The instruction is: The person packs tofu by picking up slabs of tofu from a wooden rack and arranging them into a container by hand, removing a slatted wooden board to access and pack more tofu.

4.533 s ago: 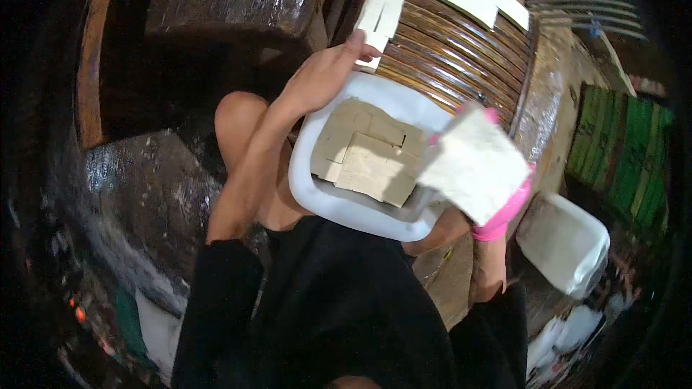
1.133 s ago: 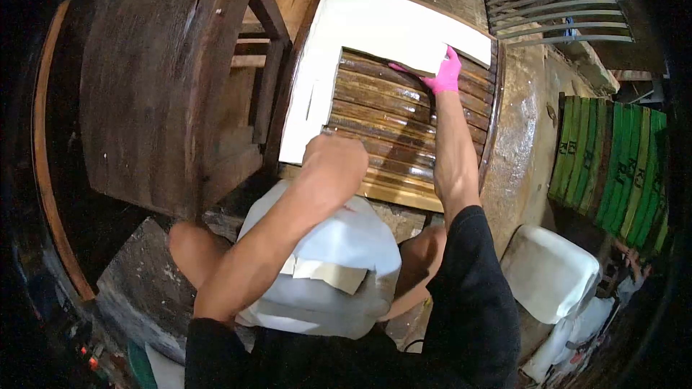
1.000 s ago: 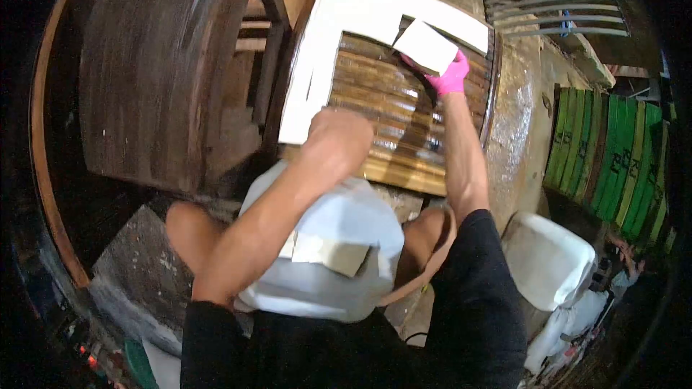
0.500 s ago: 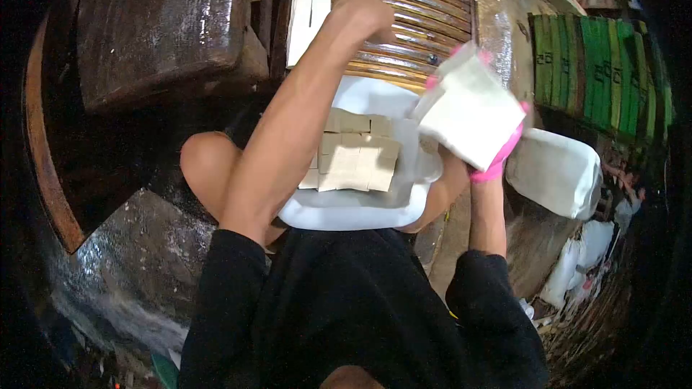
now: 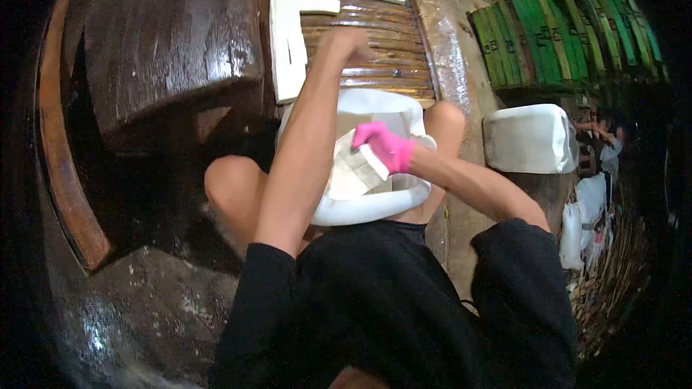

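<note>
My right hand point(image 5: 386, 148), in a pink glove, grips a stack of white tofu blocks point(image 5: 351, 171) and holds it tilted over a white plastic tub point(image 5: 367, 210). The tub stands between my knees; the hand and tofu hide much of its inside. Bare, my left hand point(image 5: 348, 42) hangs over a slatted wooden rack point(image 5: 404, 36) beyond the tub. Its fingers are bent down and mostly hidden, so their grip cannot be made out. An L-shaped remainder of a white tofu slab point(image 5: 287, 25) covers the rack's left and far edges.
To the right lies a white plastic container point(image 5: 526, 138). Green slatted boards point(image 5: 562, 36) are stacked behind it. A large dark wooden block point(image 5: 173, 36) stands at the left, with a curved plank point(image 5: 65, 144) beyond. White bags point(image 5: 582, 220) lie at the right edge.
My right hand has brought the tofu from the right side of the tub to above it, tipping it. My left hand stays over the rack. The view has shifted.
</note>
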A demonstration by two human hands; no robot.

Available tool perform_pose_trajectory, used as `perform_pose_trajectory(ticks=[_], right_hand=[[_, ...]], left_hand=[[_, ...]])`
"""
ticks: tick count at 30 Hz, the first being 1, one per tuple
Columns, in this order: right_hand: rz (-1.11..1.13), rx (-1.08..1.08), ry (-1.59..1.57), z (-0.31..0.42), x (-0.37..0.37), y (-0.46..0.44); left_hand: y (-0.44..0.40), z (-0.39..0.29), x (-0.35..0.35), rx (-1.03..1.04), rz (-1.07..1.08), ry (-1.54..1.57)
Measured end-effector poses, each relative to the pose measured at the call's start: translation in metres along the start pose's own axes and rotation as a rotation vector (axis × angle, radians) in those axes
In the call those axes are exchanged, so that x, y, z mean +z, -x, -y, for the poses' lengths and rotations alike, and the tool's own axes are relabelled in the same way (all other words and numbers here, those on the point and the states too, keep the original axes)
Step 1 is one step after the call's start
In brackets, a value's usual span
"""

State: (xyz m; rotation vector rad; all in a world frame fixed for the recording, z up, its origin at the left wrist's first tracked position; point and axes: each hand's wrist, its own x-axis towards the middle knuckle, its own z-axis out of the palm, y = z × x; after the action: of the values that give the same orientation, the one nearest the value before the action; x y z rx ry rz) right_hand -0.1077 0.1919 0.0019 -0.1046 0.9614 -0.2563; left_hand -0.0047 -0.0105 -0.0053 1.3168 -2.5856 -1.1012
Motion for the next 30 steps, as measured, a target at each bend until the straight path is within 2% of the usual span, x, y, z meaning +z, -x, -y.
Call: perform_pose_trajectory(ticks=[1, 3, 5, 6, 12, 14, 15, 17, 18, 19, 22, 23, 27, 30], right_hand=[[0.025, 0.013, 0.030, 0.002, 0.005, -0.010], [0.158, 0.020, 0.046, 0.002, -0.051, -0.059], [0.466, -0.073, -0.057, 0.003, -0.105, -0.102], [0.473, -0.136, -0.085, 0.005, -0.115, -0.107], [-0.408, -0.579, -0.019, 0.019, -0.141, -0.078], [-0.671, -0.659, 0.024, 0.023, -0.145, -0.075], [-0.771, -0.676, 0.048, 0.024, -0.145, -0.075], [-0.941, -0.676, 0.084, 0.019, -0.147, -0.077], [-0.999, -0.670, 0.102, 0.018, -0.145, -0.080], [-1.055, -0.667, 0.123, 0.020, -0.144, -0.079], [-1.160, -0.626, 0.182, 0.021, -0.147, -0.078], [-1.159, -0.607, 0.206, 0.023, -0.147, -0.076], [-1.029, -0.491, 0.264, 0.025, -0.143, -0.077], [-0.951, -0.560, 0.399, 0.024, -0.154, -0.097]], left_hand=[[0.005, -0.005, -0.001, 0.002, -0.006, -0.030], [-0.004, 0.002, 0.009, 0.072, 0.012, 0.008], [0.004, -0.007, 0.006, 0.028, 0.040, 0.030], [0.006, -0.011, 0.005, 0.005, 0.057, 0.039], [0.014, -0.020, 0.005, 0.119, 0.089, 0.065], [0.007, -0.018, 0.004, 0.160, 0.083, -0.016], [0.009, -0.022, 0.006, 0.104, 0.086, -0.038], [0.006, -0.023, 0.008, 0.137, 0.130, -0.034], [0.002, -0.021, 0.010, 0.150, 0.145, -0.023], [0.000, -0.017, 0.012, 0.261, 0.043, -0.079], [0.003, -0.027, 0.010, 0.174, 0.127, -0.078], [0.004, -0.025, 0.008, 0.241, 0.122, -0.094], [0.002, -0.021, 0.011, 0.194, 0.159, 0.015], [-0.001, -0.016, 0.012, 0.280, 0.107, -0.043]])
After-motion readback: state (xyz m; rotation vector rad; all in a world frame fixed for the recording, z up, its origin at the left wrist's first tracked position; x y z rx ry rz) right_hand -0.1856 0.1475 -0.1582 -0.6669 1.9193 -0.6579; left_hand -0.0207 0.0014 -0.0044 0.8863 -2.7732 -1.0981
